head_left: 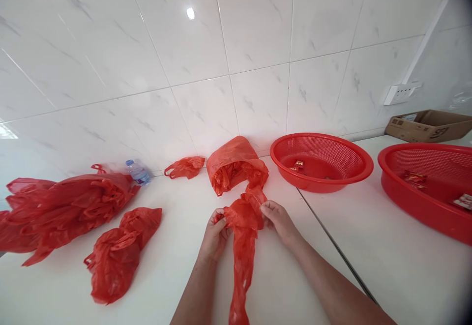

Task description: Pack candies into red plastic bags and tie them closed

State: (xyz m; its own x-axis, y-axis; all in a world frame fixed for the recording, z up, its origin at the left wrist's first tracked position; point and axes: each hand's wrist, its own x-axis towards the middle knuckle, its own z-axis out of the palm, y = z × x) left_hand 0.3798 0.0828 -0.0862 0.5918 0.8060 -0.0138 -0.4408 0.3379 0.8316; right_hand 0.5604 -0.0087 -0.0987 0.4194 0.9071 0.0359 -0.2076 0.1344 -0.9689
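A thin red plastic bag (243,256) stretches down the middle of the white table, its upper part bunched between my hands. My left hand (217,234) pinches its left edge, while my right hand (278,219) grips the right side near the top. Just beyond, a larger red bag (236,150) lies on its side, its mouth facing me and stuffed with more red plastic bags. The held bag trails out of that mouth or touches it; I cannot tell which.
Filled red bags (114,261) and a big bundle of red bags (70,207) lie left. By the wall are a water bottle (138,172) and a small red bag (185,167). Right stand two red baskets (320,185) (416,204) with small packets, and a cardboard box (427,131).
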